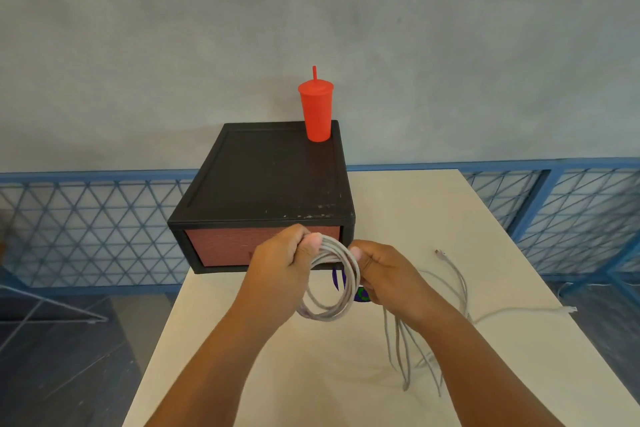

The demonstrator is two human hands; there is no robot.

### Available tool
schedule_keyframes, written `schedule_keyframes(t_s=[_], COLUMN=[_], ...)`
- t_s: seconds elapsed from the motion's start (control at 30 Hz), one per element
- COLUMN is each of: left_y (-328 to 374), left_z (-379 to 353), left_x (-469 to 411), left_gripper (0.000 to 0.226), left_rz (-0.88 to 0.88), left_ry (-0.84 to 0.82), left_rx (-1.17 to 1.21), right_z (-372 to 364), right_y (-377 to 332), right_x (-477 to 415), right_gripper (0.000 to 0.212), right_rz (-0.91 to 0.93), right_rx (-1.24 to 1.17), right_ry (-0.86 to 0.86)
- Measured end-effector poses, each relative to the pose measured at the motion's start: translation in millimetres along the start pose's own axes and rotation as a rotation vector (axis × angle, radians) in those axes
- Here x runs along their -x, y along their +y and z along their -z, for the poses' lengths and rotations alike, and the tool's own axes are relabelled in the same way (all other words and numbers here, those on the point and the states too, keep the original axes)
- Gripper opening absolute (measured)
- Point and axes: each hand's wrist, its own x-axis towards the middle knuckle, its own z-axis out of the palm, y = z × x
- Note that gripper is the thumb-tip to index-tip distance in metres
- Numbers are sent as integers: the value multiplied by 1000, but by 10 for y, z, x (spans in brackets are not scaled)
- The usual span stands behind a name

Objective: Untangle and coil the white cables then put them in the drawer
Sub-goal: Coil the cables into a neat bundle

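Note:
My left hand [280, 260] grips the top of a coil of white cable [332, 312] with several loops, held above the white table [277, 374]. My right hand [384, 270] pinches the same cable at the coil's right side. Loose white cable strands [401, 357] hang below my right hand and trail over the table to the right, one end [568, 309] reaching the table's right edge. Behind the hands stands a black drawer unit [270, 177] with its red-brown drawer front [221, 246] closed.
A red cup with a straw [317, 111] stands on the back right corner of the drawer unit. A small purple and green object [362, 295] lies on the table, partly hidden by my right hand. A blue mesh fence [86, 229] runs behind the table.

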Motion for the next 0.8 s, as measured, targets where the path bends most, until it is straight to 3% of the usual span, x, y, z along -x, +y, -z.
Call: schedule_keyframes(t_s=[0.1,0.23,0.33,0.37,0.43,0.5,0.6,0.7,0.8], left_y=[-66,-61,-21,-10,24,51,108,77,61], left_z=[-115,-146,-138,-128,-118,-124,-195,-297,-278], left_x=[33,38,1,-13,-5,26,90,114,98], left_gripper=[24,27,32,34,38,43,52,53,57], left_rz=[87,188,352,427,577,667,688,646,625], left_ry=[103,58,35,40,12,-59,-133,-95,-144], left_rx=[7,161,332,395,618,987,1419,1412,1401], right_z=[1,55,-18,-50,-95,-136,-196,-217,-193], right_y=[-35,-106,-136,-129,-109,-101,-141,-154,-173], right_x=[26,85,104,104,104,100,99,114,133], right_gripper=[40,38,7,8,23,26,9,17,19], right_rz=[-61,-22,109,120,153,194,195,190,179], right_rx=[-89,-193,-49,-10,32,61,34,-57,26], right_ry=[-40,-129,-90,-47,66,145,201,189,177])
